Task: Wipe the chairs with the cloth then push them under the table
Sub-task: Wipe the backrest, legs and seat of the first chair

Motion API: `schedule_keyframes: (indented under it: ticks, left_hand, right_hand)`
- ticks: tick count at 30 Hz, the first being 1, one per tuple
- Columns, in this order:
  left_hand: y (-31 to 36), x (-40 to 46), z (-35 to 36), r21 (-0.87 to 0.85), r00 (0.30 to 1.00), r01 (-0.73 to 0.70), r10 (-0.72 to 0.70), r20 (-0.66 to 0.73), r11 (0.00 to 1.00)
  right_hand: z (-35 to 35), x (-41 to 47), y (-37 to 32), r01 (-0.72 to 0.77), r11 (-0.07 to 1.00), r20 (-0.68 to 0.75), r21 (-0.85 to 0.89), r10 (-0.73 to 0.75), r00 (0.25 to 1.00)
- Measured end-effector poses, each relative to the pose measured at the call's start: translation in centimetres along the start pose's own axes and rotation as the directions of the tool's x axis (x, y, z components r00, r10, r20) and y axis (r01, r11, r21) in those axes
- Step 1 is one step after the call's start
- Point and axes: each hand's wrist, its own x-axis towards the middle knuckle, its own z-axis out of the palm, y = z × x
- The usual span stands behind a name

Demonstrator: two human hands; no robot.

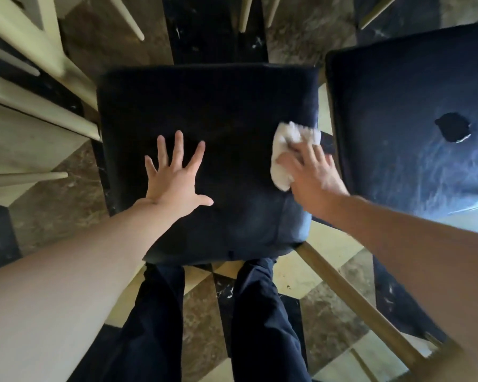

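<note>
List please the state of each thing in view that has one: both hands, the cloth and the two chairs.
left hand: open, fingers spread, flat on the seat.
right hand: pressing the cloth down.
cloth: crumpled, at the seat's right edge.
near chair: under both hands.
right chair: untouched, streaky seat.

L hand (174,175) splayed flat, R hand (312,175) pressing palm-down, fingers bunched.

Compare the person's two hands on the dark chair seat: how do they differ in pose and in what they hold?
The left hand lies flat with fingers spread and holds nothing; the right hand presses a white cloth. The left hand sits near the middle of the chair seat; the right hand works at its right edge. Both are bare and rest on the same seat.
</note>
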Motion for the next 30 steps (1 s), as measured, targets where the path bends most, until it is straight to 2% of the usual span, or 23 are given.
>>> schedule_keyframes:
  ticks: [2, 4, 5, 7, 11, 15, 18, 19, 21, 24, 27, 30]
  left_hand:
    - [0.4, -0.2, -0.3, 0.008, 1.000, 0.004, -0.004, 0.019, 1.000]
    - [0.5, -0.3, -0.7, 0.005, 1.000, 0.006, -0.007, 0.024, 1.000]
    - [0.5, -0.3, -0.7, 0.011, 1.000, 0.005, -0.006, 0.026, 1.000]
    - [0.5, -0.4, -0.9, 0.026, 1.000, 0.005, -0.005, 0.026, 1.000]
    - [0.5, -0.3, -1.1, 0.010, 1.000, -0.013, 0.013, 0.007, 1.000]
    - [1.2, 0.5, -1.9, -0.016, 0.999, -0.032, 0.031, -0.034, 0.999]
    - [1.4, 0.6, -1.8, -0.032, 0.998, -0.052, 0.050, -0.041, 0.998]
    - [1.2, 0.5, -1.4, -0.024, 0.998, -0.045, 0.044, -0.037, 0.999]
    - [0.8, 0.5, -0.8, 0.005, 0.999, -0.028, 0.028, -0.030, 1.000]
    - [-0.1, 0.2, -0.7, 0.011, 0.999, -0.013, 0.013, -0.044, 1.000]
    - [0.2, 0.1, -0.7, 0.035, 1.000, -0.021, 0.021, -0.012, 0.999]
    - [0.8, -0.1, -1.2, 0.042, 0.999, -0.017, 0.015, 0.036, 0.999]
  right_hand:
    - [0.0, -2.5, -0.3, 0.005, 0.993, 0.152, -0.120, 0.014, 0.988]
    - [0.3, -4.1, -1.3, 0.051, 0.979, 0.336, -0.199, 0.019, 0.942]
    - [0.8, -4.9, -2.2, 0.093, 0.972, 0.432, -0.217, 0.010, 0.902]
    - [1.2, -6.6, -4.0, 0.115, 0.972, 0.527, -0.204, 0.010, 0.850]
    - [-0.5, -7.0, -3.3, -0.016, 0.996, 0.412, -0.089, 0.051, 0.910]
    - [-4.5, -1.6, 0.8, -0.263, 0.962, 0.137, 0.071, 0.252, 0.958]
    - [-7.6, 3.6, 3.9, -0.401, 0.888, -0.073, 0.227, 0.426, 0.902]
    - [-7.7, 5.6, 4.5, -0.423, 0.862, -0.094, 0.281, 0.463, 0.881]
    - [-8.1, 8.4, 5.0, -0.413, 0.842, -0.062, 0.347, 0.460, 0.886]
    - [-6.7, 8.9, 3.4, -0.425, 0.837, -0.016, 0.345, 0.458, 0.889]
    - [-3.1, 4.6, 1.3, -0.515, 0.786, 0.036, 0.342, 0.536, 0.843]
    - [0.0, -0.8, -1.5, -0.595, 0.772, 0.121, 0.225, 0.584, 0.803]
